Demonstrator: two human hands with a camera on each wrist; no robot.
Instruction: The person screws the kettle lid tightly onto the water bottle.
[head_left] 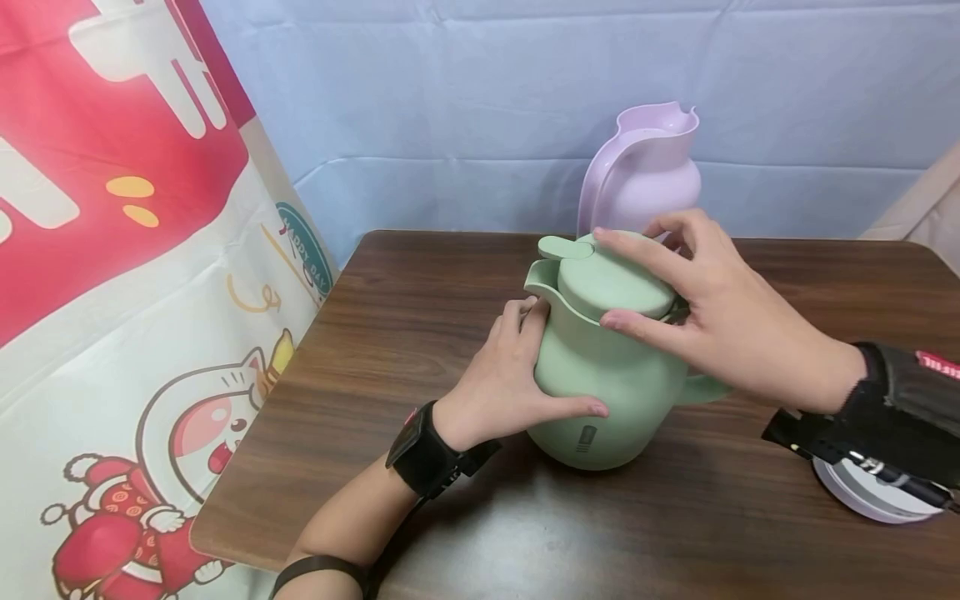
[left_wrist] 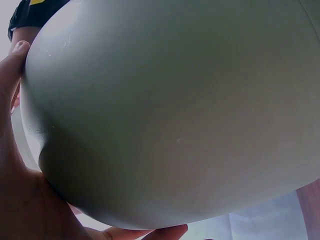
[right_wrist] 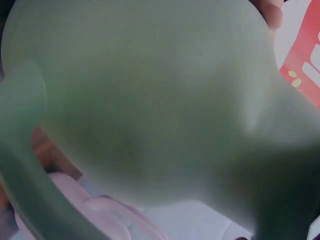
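Note:
In the head view a pale green insulated jug (head_left: 600, 400) stands on the table, its spout facing left and its handle (head_left: 703, 389) to the right. My left hand (head_left: 510, 375) holds the round body from the left, thumb across the front and fingers around the far side. A green lid (head_left: 618, 283) with a small lever tab is at the jug's mouth. From the right, my right hand (head_left: 712, 304) grips this lid between thumb and fingers. The jug's smooth body (left_wrist: 170, 120) fills most of the left wrist view. Its handle (right_wrist: 25, 155) shows in the right wrist view; the lid is hidden there.
A lilac jug (head_left: 648, 179) without a lid stands behind the green one. By my right wrist lies a white disc with a lilac rim (head_left: 862, 500), partly covered by the wrist strap. The brown wooden table (head_left: 405, 333) ends at a printed cloth on the left.

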